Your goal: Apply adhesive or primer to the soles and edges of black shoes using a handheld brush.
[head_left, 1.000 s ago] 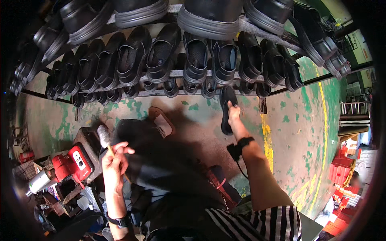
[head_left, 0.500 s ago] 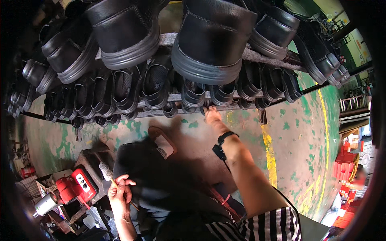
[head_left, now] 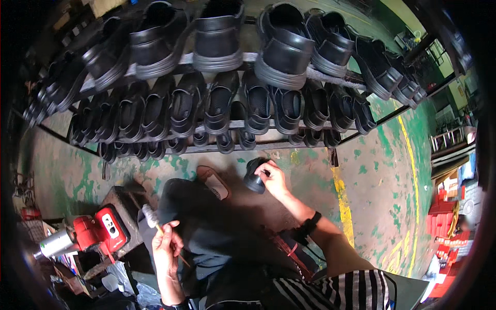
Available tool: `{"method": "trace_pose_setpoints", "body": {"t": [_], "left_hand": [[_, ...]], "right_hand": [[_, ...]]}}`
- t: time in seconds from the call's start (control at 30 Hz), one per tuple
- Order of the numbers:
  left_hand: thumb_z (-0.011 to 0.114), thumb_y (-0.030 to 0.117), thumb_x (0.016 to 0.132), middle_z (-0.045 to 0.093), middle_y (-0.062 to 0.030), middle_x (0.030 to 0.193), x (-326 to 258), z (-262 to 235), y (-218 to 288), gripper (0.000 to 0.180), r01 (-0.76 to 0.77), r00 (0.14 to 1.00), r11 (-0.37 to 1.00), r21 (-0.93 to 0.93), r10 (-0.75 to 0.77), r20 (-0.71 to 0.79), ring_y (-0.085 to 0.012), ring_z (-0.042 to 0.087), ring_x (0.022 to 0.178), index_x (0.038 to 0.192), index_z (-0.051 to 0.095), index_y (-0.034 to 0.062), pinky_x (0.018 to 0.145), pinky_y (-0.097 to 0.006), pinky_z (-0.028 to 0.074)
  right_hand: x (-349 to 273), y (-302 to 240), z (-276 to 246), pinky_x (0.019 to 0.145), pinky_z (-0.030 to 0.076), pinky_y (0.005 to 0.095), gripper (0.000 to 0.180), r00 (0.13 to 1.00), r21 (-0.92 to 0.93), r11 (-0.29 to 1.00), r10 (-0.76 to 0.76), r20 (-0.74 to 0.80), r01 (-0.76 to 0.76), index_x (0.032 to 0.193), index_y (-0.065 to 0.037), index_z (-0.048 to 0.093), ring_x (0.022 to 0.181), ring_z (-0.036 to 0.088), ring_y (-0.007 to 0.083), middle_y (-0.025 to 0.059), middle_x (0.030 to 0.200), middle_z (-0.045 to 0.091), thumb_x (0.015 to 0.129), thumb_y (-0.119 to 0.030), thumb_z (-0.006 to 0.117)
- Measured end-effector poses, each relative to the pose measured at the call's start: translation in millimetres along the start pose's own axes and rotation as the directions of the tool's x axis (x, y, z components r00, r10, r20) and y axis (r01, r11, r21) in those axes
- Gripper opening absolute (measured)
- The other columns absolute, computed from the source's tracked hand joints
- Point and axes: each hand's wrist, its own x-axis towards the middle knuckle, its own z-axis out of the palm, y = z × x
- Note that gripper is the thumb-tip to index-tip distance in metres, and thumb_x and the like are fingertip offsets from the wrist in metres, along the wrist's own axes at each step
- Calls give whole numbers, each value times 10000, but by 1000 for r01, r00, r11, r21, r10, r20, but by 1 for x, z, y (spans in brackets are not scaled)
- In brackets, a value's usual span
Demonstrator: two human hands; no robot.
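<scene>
My right hand point(head_left: 272, 178) grips a black shoe point(head_left: 254, 175) by its opening, holding it in front of the rack and over the floor. My left hand point(head_left: 166, 244) is closed round the thin wooden handle of a brush with a fuzzy grey head point(head_left: 150, 215). That brush points up and to the left, beside my dark-clothed knee. Ahead, a rack point(head_left: 248, 124) carries rows of black shoes on several levels, most with their heels toward me. One heel on the top row point(head_left: 285, 54) stands closest.
A red and silver machine point(head_left: 89, 235) sits on a dark stand at the left, with clear plastic bags point(head_left: 142, 293) below it. Red boxes point(head_left: 440, 219) are stacked at the far right. Yellow lines point(head_left: 342, 204) cross the worn green and grey floor.
My right hand has come back from the lowest shelf with a black shoe in it. The view has shifted back from the rack. My left hand still holds the brush.
</scene>
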Motion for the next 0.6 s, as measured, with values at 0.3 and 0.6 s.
{"method": "trace_pose_setpoints", "body": {"t": [0.3, 0.6], "left_hand": [[538, 340, 1002, 601, -65, 1279, -30, -32, -4, 488, 17, 1000, 955, -297, -17, 3, -65, 627, 923, 1387, 475, 47, 442, -134, 308], [520, 408, 989, 674, -35, 1054, -31, -103, -26, 373, -239, 970, 520, -820, 173, -172, -88, 638, 721, 1266, 514, 159, 395, -161, 337]], "right_hand": [[-81, -212, 64, 755, 510, 311, 133, 779, 393, 813, -553, 294, 429, 732, -28, 664, 883, 628, 225, 83, 893, 581, 757, 101, 687], [-96, -298, 192, 676, 541, 345, 145, 387, 495, 588, -803, 454, 640, 739, -66, 670, 827, 675, 275, 110, 931, 619, 681, 66, 673]]}}
